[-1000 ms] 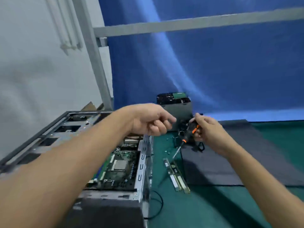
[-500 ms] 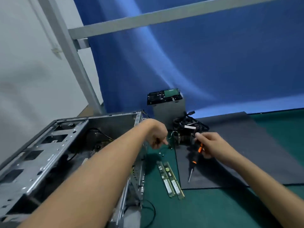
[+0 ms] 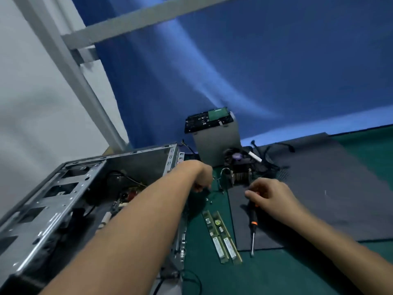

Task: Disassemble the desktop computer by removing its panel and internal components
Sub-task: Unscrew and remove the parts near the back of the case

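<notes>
The desktop computer (image 3: pixel 85 199) lies on its side at the left of the green surface (image 3: pixel 276 273), open upward. It is a bare grey steel chassis with stamped rectangular cut-outs and loose wires inside. The left forearm crosses it and hides much of the interior, and the frame cuts off its near end. The left hand (image 3: pixel 204 177) is curled, knuckles up, over small screws (image 3: pixel 209 200) beside the case; I cannot tell whether it holds anything. The right hand (image 3: pixel 270 196) grips the top of a screwdriver (image 3: pixel 253 222) — black handle, orange collar, thin shaft — slanting over the dark matte panel (image 3: pixel 329 188). Two long green memory sticks (image 3: pixel 222 237) lie side by side between case and panel. Behind them, a finned heatsink (image 3: pixel 239 174) is blurred.
</notes>
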